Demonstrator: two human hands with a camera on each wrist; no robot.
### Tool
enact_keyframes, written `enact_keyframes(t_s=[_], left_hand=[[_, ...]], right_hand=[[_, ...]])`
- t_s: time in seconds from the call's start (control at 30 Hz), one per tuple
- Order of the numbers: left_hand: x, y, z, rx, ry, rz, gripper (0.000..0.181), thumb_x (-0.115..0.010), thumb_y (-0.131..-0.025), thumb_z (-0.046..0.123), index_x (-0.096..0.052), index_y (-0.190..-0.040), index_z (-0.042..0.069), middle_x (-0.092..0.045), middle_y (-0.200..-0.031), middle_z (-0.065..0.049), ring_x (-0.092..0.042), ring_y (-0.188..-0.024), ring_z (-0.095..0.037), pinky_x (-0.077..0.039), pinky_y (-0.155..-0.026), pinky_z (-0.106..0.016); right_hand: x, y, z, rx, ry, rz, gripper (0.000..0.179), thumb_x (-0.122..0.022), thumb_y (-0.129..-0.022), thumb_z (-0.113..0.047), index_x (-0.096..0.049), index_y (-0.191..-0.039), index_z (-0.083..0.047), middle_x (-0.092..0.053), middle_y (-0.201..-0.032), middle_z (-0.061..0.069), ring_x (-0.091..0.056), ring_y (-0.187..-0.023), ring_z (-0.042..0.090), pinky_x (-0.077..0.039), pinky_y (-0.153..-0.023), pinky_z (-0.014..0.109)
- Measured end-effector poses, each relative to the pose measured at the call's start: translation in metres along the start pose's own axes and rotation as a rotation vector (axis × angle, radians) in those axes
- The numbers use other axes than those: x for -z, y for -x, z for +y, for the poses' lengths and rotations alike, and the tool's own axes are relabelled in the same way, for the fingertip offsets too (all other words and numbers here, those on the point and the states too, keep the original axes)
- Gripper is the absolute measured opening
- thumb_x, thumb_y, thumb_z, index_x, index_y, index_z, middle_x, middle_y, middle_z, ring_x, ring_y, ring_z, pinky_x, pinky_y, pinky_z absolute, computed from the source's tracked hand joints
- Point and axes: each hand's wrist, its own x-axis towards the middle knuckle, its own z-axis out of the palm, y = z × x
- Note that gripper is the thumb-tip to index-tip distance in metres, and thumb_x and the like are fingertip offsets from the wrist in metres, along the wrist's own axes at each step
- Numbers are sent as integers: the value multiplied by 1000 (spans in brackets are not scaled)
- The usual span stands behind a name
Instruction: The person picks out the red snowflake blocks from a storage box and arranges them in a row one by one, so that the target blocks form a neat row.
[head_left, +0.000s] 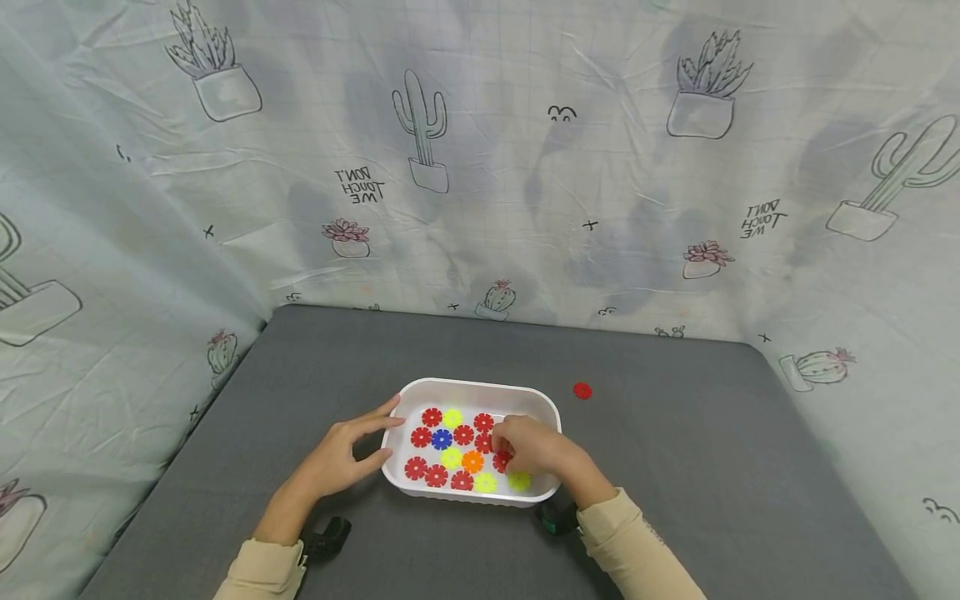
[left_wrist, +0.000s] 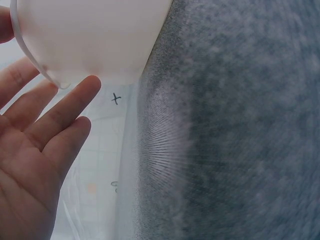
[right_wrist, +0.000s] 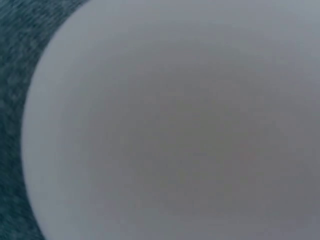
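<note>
A white plastic tray (head_left: 471, 497) stands on the grey table and holds several notched plastic discs, mostly red (head_left: 432, 417), with a few yellow ones (head_left: 485, 482), an orange one (head_left: 472, 462) and a blue one (head_left: 442, 439). My left hand (head_left: 347, 454) rests at the tray's left end, thumb and fingers spread along the rim; the left wrist view shows those fingers loosely extended by the wall. Inside the tray's right part, my right hand (head_left: 528, 446) reaches down with bent fingers among red discs. Its fingertips are mostly hidden, and I cannot tell whether they pinch a disc.
One red disc (head_left: 582, 391) lies alone on the grey tabletop (head_left: 675, 450), beyond the tray's far right corner. A white curtain (head_left: 510, 192) printed with cacti encloses the table at the back and sides. The tray's blurred white wall (right_wrist: 175, 125) fills the right wrist view.
</note>
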Motion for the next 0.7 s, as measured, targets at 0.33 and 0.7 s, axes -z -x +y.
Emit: enact_keyframes(t_s=[0.33, 0.7], left_hand=[[3, 3, -1, -18, -4, 0, 42, -71, -83, 15, -63, -123, 10, -43, -147, -6, -47, -130, -31, -42, -98, -56], [3, 5, -1, -27, -8, 6, 42, -71, -82, 13, -63, -123, 10, -44, -147, -6, -47, -129, -31, -41, -98, -58]], right_hand=[[-6, 1, -6, -23, 25, -6, 22, -77, -74, -10, -59, -83, -18, -50, -76, -6, -46, -71, 9, -41, -63, 20], [-10, 1, -9, -24, 31, -5, 22, -76, -74, -10, -60, -86, -19, -50, -80, -7, -47, -74, 9, -42, -64, 20]])
